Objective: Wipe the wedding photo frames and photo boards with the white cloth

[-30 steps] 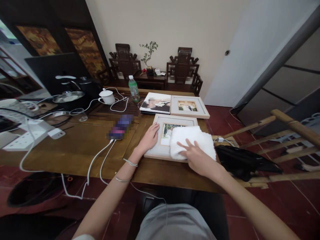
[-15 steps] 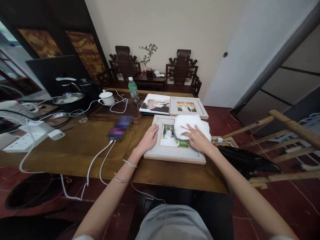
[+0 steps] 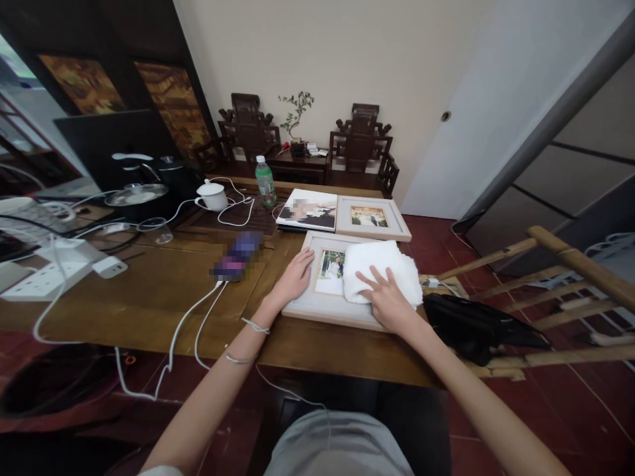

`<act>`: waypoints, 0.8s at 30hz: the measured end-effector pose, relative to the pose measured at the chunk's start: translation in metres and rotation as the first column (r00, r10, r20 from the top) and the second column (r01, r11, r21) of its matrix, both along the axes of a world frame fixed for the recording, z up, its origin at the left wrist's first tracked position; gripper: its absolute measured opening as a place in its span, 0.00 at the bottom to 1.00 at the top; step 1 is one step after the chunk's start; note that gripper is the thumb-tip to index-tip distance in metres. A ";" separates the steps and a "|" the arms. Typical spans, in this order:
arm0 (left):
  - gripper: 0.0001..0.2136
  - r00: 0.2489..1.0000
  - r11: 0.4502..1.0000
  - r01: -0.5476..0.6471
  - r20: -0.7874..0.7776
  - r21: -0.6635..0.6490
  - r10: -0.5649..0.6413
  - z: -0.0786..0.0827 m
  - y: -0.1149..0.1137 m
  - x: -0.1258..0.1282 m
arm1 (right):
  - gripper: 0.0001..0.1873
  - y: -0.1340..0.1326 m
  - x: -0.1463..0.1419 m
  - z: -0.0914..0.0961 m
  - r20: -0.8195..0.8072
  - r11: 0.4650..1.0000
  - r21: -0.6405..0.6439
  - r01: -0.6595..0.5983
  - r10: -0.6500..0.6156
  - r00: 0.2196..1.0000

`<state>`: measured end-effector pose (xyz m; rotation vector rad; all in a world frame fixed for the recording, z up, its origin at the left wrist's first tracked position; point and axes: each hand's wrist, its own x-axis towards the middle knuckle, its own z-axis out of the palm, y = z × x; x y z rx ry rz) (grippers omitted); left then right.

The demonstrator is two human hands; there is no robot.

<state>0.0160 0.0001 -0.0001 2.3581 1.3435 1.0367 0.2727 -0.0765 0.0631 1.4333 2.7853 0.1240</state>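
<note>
A light wooden photo frame (image 3: pixel 310 305) lies flat near the table's front edge, a wedding photo (image 3: pixel 329 266) partly showing in its mount. My left hand (image 3: pixel 296 270) is closed over the frame's left rim, fingers together along it. Bunched on the frame's right half is a thick white cloth (image 3: pixel 394 254), which covers part of the photo and the right rim. My right hand (image 3: pixel 385 295) presses and holds this cloth from above, its fingers somewhat spread over it. Behind lie a second framed photo (image 3: pixel 397 225) and a photo album (image 3: pixel 310 198).
Left of the frame lies a blurred-out phone (image 3: pixel 238 256) with white cables. Farther left are a power strip (image 3: pixel 44 274), a clear cup (image 3: pixel 156 230), a lidded white cup (image 3: pixel 212 196) and a green bottle (image 3: pixel 265 182). A bamboo rack (image 3: pixel 575 264) stands right of the table.
My right hand has moved the white cloth down and slightly right across the frame, covering more of the photo's lower right. My left hand stays on the left rim.
</note>
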 end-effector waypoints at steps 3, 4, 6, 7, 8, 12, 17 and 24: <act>0.19 1.000 1.000 -0.007 0.004 0.001 0.007 -0.001 0.000 0.001 | 0.28 -0.002 0.004 0.001 -0.016 1.000 0.004 -0.013 0.013 1.000; 0.19 1.000 1.000 -0.012 0.004 0.004 0.012 -0.001 -0.001 0.001 | 0.28 0.002 0.005 0.001 -0.025 1.000 0.015 -0.019 0.019 0.999; 0.19 1.000 1.000 -0.021 0.003 0.012 0.021 -0.002 -0.001 0.001 | 0.28 0.014 0.007 0.002 -0.047 0.999 0.031 -0.028 0.030 0.998; 0.19 1.000 1.000 -0.023 0.000 0.014 0.023 -0.003 -0.001 0.001 | 0.29 0.022 0.008 0.002 -0.058 0.999 0.036 -0.027 0.029 0.998; 0.19 1.000 1.000 -0.022 -0.002 0.014 0.022 -0.003 -0.001 0.001 | 0.29 0.032 0.008 0.002 -0.067 0.999 0.041 -0.019 0.022 0.998; 0.19 1.000 1.000 -0.019 -0.008 0.013 0.019 -0.005 0.000 0.000 | 0.29 0.062 0.005 0.000 -0.069 0.997 0.067 0.028 -0.023 0.997; 0.19 1.000 0.999 -0.022 -0.011 0.037 0.022 -0.007 0.003 0.000 | 0.28 0.043 -0.003 -0.002 -0.053 0.998 0.052 0.035 -0.032 0.998; 0.19 0.999 0.999 -0.027 -0.024 0.036 0.027 -0.006 0.002 0.000 | 0.29 -0.007 -0.001 0.002 -0.065 0.996 -0.066 -0.055 0.051 0.997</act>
